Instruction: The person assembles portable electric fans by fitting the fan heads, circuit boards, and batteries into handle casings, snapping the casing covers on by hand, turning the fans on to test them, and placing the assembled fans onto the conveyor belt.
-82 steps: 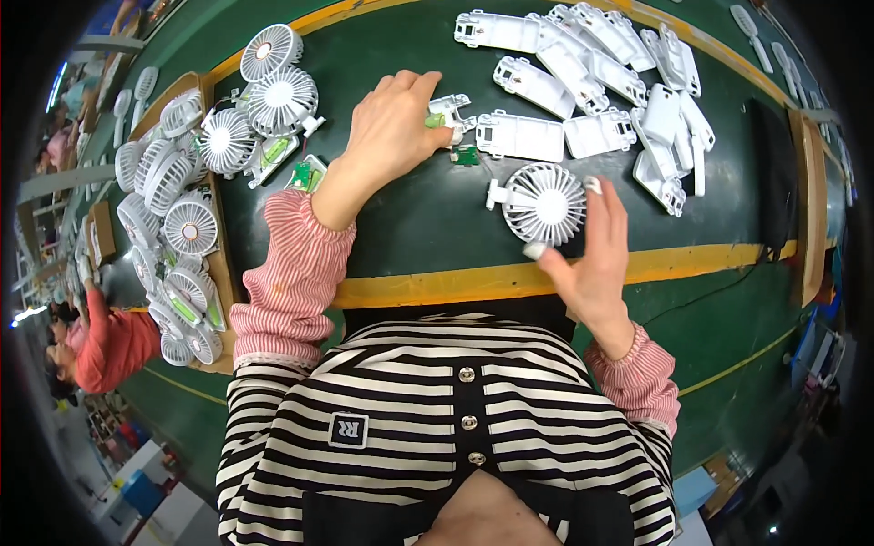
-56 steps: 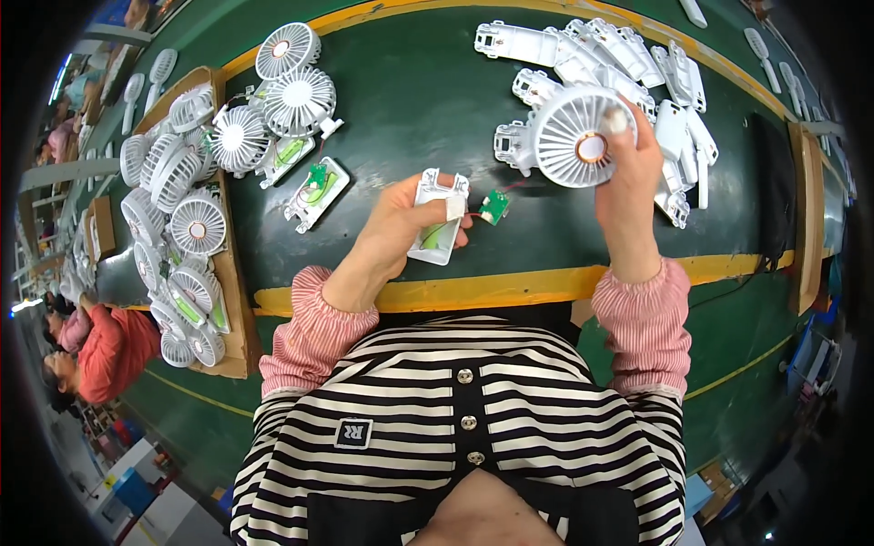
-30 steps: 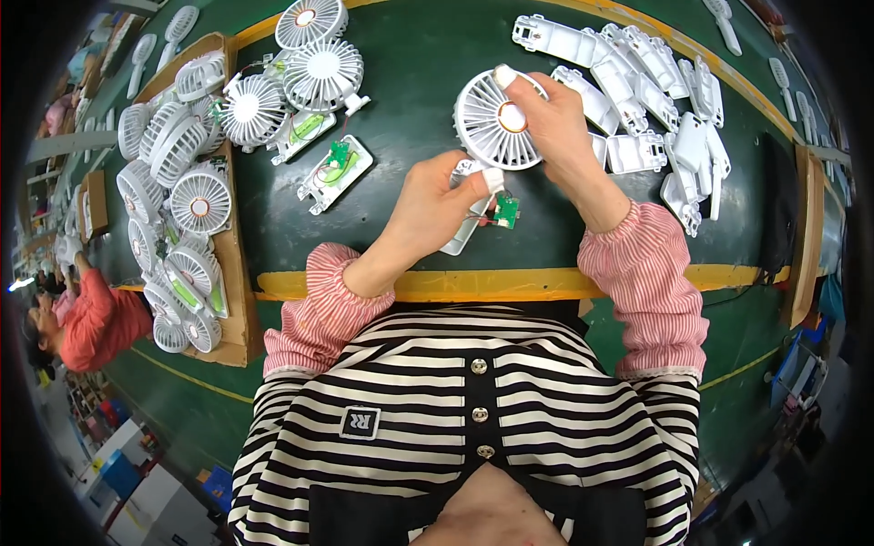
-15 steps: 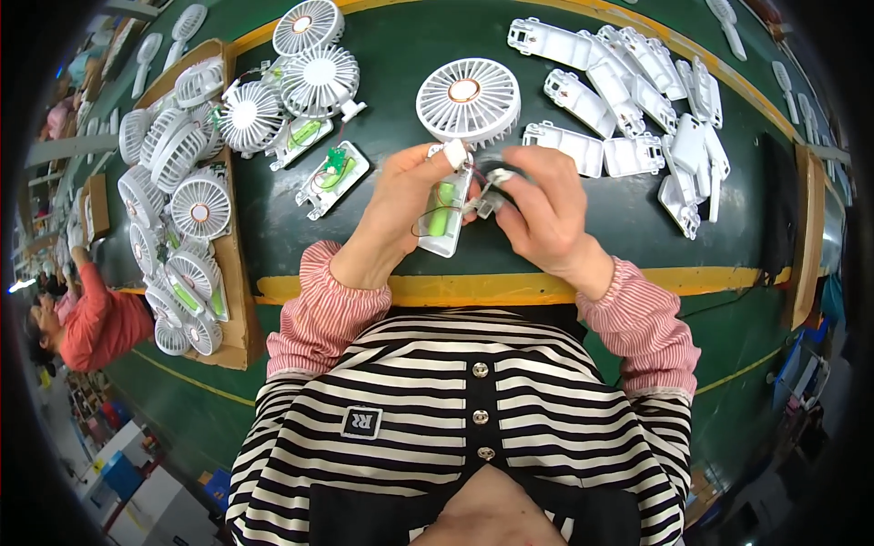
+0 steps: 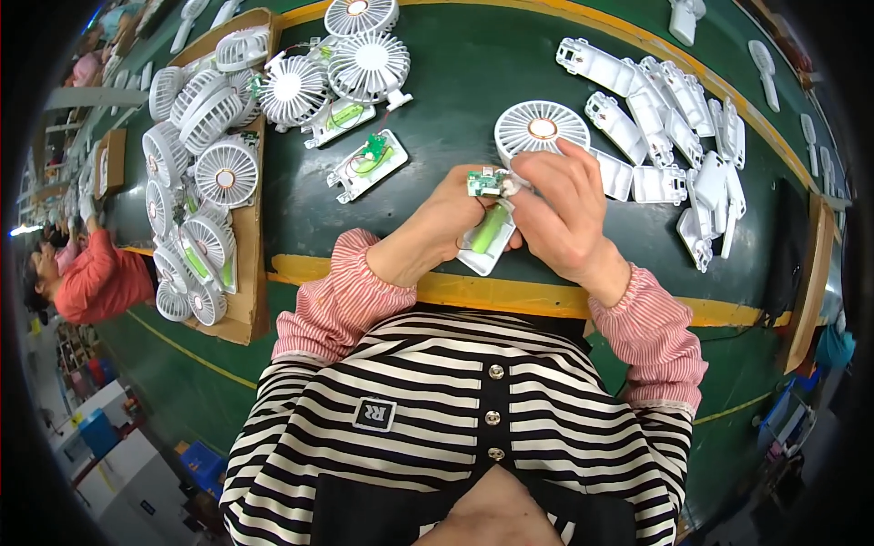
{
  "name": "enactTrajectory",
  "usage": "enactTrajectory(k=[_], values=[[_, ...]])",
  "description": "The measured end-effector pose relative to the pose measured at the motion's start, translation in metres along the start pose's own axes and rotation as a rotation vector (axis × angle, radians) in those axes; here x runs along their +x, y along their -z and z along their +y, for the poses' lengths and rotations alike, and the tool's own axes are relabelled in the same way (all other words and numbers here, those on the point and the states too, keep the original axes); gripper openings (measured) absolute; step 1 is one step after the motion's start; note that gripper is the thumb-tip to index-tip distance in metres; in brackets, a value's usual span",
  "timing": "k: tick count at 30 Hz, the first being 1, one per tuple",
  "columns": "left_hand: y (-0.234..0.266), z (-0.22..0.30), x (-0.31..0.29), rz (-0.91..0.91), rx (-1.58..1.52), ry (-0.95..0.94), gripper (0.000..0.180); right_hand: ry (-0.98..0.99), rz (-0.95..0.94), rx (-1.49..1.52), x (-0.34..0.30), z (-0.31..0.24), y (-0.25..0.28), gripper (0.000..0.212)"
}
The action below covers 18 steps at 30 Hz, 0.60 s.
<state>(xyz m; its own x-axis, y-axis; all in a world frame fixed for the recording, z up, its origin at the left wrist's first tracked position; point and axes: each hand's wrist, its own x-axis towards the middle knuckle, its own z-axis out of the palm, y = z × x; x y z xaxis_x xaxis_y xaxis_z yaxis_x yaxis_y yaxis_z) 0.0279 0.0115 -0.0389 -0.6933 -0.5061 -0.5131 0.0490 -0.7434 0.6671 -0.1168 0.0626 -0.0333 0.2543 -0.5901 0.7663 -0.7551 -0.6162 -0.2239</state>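
Observation:
A white handheld fan's handle shell (image 5: 476, 262) with a green battery (image 5: 492, 227) in it is tilted in front of me. My left hand (image 5: 444, 217) is closed around its left side. At the shell's upper end sits a small green circuit board (image 5: 486, 184), with thin wires running down beside the battery. My right hand (image 5: 566, 214) is closed at the board's right end, thumb and fingers pinched on a small white part (image 5: 510, 186); the fingers partly cover it. Just beyond the hands lies the round white fan head (image 5: 542, 127), partly hidden by my right fingers.
Another open handle with battery and board (image 5: 369, 166) lies to the left, near several fan heads (image 5: 369, 68). A cardboard tray (image 5: 246, 300) of fans stands at far left. Empty white handle shells (image 5: 660, 185) are heaped at right. A yellow strip (image 5: 537, 295) marks the table's near edge. A co-worker (image 5: 91, 278) is at left.
The view has shifted, so the table's things appear farther right. The circuit board now shows face up between my hands, and my right fingers have closed in at the handle's upper end.

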Motion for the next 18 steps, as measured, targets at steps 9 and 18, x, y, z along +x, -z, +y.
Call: enactTrajectory(k=[9, 18], values=[[0.001, -0.008, 0.006, 0.014, 0.013, -0.074, 0.014, -0.081, 0.011, 0.076, -0.001, -0.002, -0.007, 0.018], [-0.003, 0.0, 0.006, 0.061, -0.199, -0.069, 0.025, -0.141, 0.095, -0.037, -0.02, -0.009, -0.005, 0.015]])
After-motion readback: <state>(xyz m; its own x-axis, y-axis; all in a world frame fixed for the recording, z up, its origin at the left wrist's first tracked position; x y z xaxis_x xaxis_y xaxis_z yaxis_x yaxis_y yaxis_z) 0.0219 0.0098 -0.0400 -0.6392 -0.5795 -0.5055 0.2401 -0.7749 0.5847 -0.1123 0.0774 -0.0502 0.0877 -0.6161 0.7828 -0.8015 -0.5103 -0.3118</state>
